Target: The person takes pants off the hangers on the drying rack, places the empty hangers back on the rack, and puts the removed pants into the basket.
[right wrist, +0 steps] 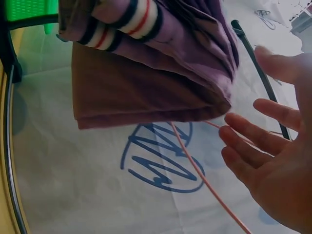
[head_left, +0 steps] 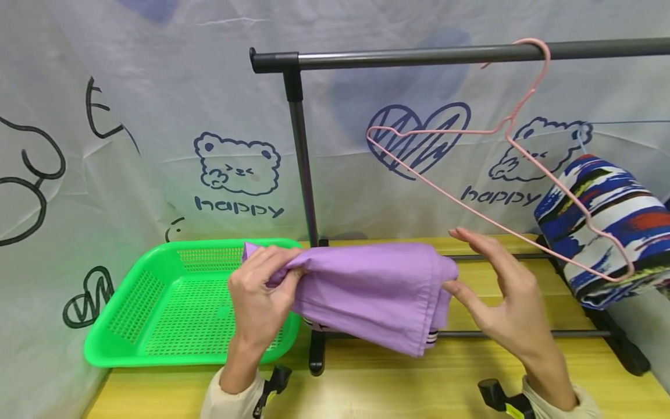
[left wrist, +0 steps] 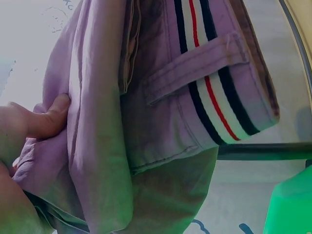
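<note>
Folded purple trousers (head_left: 366,285) hang in front of me, gripped at their left end by my left hand (head_left: 264,291). In the left wrist view the thumb presses on the purple cloth (left wrist: 100,122), beside a belt loop and a striped waistband (left wrist: 209,92). My right hand (head_left: 510,297) is at the right end of the trousers with thumb and fingers spread apart. In the right wrist view its fingertips (right wrist: 234,122) are right by the folded edge. A pink hanger (head_left: 445,198) hangs from the rail above, with nothing on it.
A green basket (head_left: 183,314) stands left on the wooden table (head_left: 382,384). The dark rack's rail (head_left: 398,58) runs overhead, its post (head_left: 303,169) just behind my left hand. At right hangs a multicoloured striped garment (head_left: 617,227). A printed cloth (head_left: 235,87) covers the wall behind.
</note>
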Demonstrator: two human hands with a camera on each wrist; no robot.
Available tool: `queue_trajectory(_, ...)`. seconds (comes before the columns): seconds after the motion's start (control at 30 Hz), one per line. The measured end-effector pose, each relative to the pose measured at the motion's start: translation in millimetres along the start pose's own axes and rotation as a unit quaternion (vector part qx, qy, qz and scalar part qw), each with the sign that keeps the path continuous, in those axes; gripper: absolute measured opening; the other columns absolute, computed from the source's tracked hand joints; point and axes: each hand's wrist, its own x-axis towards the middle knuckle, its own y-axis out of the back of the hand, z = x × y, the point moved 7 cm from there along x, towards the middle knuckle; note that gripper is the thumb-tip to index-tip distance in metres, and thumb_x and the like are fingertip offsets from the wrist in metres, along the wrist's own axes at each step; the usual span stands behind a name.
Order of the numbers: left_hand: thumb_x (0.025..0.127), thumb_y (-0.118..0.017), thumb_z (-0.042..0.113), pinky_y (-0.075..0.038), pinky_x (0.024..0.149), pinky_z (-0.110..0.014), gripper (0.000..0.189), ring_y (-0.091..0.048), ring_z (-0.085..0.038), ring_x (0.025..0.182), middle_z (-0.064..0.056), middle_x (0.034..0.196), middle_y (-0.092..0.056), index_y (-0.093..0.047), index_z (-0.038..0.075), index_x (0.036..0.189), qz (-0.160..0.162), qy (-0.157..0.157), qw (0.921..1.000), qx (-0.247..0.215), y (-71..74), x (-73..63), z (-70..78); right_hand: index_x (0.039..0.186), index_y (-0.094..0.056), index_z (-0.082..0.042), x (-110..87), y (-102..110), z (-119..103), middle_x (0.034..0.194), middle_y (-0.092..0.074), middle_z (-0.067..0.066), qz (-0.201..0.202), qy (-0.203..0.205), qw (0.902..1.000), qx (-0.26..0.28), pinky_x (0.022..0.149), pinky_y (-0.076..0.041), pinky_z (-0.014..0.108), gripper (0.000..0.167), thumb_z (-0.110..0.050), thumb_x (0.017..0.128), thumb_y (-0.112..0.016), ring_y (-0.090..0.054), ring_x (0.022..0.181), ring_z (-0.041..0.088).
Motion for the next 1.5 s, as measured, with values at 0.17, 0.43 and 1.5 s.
queue_trajectory(0.17,0.078,-0.082,-0.004,-0.057,0.079,-0.026,0.016,-0.071,-0.021,0.081,-0.008,0.087,-0.076,-0.08,0.002,0.092,-0.011,-0.002,0.9999,-0.006,-1.8,0.8,2.1,0.145,-0.055,0.0,-9.1,-12.5,20.5,0.139,-0.062,0.017,-0.039,-0.023,0.9988,-0.018,0.113,-0.039,0.027,0.075,-0.019,0.08,-0.088,-0.055,0.133,0.02)
queue_trajectory(0.43,0.078,-0.081,-0.003,-0.058,0.076,-0.031,0.016,-0.072,-0.021,0.08,-0.005,0.085,-0.076,-0.081,0.004,0.092,-0.024,-0.009,0.9996,-0.009,-6.3,-0.9,3.6,0.154,-0.048,-0.02,-21.0,-28.3,37.8,0.146,-0.058,-0.001,-0.104,-0.095,0.989,-0.045,0.113,-0.036,0.024,0.097,-0.013,0.07,-0.095,-0.054,0.134,0.02)
queue_trajectory(1.5,0.071,-0.091,0.005,-0.05,0.06,-0.03,0.026,-0.063,-0.011,0.071,0.004,0.083,-0.074,-0.081,0.013,0.094,-0.116,-0.016,0.993,0.015,-20.9,-3.3,7.3,0.121,-0.072,-0.017,-26.2,-41.1,36.0,0.106,-0.074,-0.006,-0.158,-0.083,0.9814,-0.07,0.074,-0.057,0.028,0.05,-0.014,0.075,-0.092,-0.068,0.086,0.009)
